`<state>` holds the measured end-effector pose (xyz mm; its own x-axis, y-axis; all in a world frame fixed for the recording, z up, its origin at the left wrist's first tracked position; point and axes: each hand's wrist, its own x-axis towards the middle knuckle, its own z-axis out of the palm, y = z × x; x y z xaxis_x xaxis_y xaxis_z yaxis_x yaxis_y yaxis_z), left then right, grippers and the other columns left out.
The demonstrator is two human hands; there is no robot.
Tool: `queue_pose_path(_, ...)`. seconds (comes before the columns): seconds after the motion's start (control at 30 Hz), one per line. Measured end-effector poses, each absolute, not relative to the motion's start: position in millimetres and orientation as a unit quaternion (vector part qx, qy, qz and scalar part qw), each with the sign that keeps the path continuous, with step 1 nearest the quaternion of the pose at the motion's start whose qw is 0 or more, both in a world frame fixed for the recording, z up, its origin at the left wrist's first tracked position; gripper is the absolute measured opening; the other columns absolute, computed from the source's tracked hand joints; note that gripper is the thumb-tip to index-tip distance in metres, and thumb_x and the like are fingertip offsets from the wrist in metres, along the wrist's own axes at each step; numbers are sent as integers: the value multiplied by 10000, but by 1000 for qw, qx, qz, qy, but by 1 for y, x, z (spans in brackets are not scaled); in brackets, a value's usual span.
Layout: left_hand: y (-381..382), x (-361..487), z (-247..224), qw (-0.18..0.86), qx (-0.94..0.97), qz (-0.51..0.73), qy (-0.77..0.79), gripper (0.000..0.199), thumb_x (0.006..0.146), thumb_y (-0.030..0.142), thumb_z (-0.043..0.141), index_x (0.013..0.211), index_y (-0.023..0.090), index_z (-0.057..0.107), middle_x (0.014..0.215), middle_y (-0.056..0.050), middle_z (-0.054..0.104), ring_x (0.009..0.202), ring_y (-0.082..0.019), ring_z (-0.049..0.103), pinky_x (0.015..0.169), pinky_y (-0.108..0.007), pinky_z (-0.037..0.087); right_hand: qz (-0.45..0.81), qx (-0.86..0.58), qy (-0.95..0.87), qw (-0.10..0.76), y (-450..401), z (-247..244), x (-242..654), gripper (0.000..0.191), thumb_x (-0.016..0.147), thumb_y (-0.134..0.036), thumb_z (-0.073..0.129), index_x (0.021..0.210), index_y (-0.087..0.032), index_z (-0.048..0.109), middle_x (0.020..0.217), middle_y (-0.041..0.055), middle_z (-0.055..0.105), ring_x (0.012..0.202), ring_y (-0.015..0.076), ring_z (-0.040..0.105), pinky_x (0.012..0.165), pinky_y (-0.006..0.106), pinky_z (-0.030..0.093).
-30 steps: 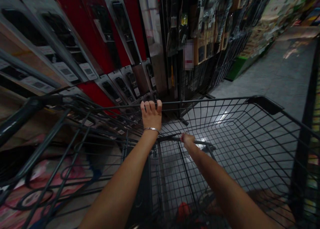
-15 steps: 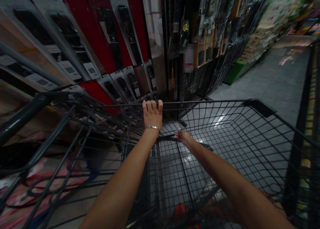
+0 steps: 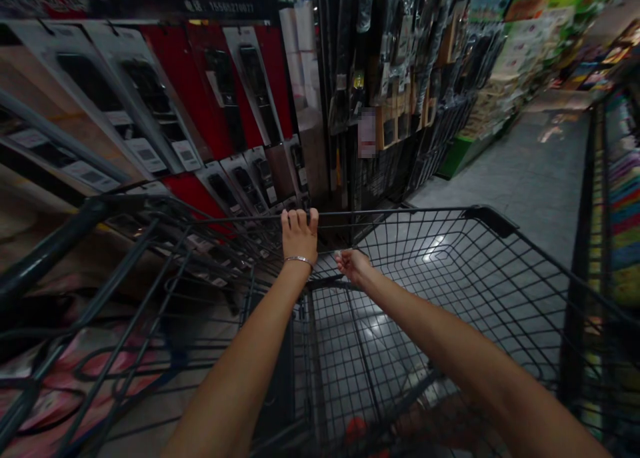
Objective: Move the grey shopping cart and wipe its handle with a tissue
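My left hand [image 3: 300,235] is wrapped over the far top rail of a black wire shopping cart [image 3: 493,219], fingers closed on it. A thin silver bracelet [image 3: 299,259] circles that wrist. To the right of it, my right hand [image 3: 354,266] hovers over the basket with its fingers curled together. Something small and pale shows at those fingertips, too small to name. Just below the right hand lies a dark crossbar [image 3: 327,282] of the cart.
Packaged knives or similar tools [image 3: 257,91] hang on a red-backed rack beyond the cart. Bagged goods [image 3: 400,65] hang farther right. A green-based display [image 3: 457,155] borders the grey aisle floor [image 3: 540,151]. Pink items [image 3: 100,358] show through the wires at lower left.
The view has tilted up, so a dark sign above the rack now shows. My right hand has moved slightly closer to the left hand, which keeps its hold on the rail.
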<state>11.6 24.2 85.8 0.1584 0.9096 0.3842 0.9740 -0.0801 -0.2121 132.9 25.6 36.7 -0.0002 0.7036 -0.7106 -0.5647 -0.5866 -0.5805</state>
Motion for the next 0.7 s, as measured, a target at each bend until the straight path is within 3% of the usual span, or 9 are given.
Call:
queue_pose_path(0.4,22,12,93,199,-736,-83,-642,539,803,103,385,1341,69,369,1256,-237,488,1218,-326,432,1088,-584,247,746,-438,-163,474,28,98,131,182,788,-30,522,644,-131,569,526,-10,594,448,66,527,444,147,413)
queue_pose_path(0.53,19,12,92,208,-740,-89,-633,630,724,89,459,1346,67,360,1259,-239,480,1216,-336,430,1083,-594,256,748,-407,-230,472,24,84,165,124,722,-16,563,693,-134,586,638,15,653,480,79,546,475,171,431)
queue_pose_path(0.7,20,14,90,198,-733,-104,-642,646,702,119,488,1334,82,360,1267,-228,462,1234,-343,401,1083,-617,237,689,-529,-176,463,30,34,205,138,678,9,569,654,-127,571,602,28,631,470,84,537,442,167,410)
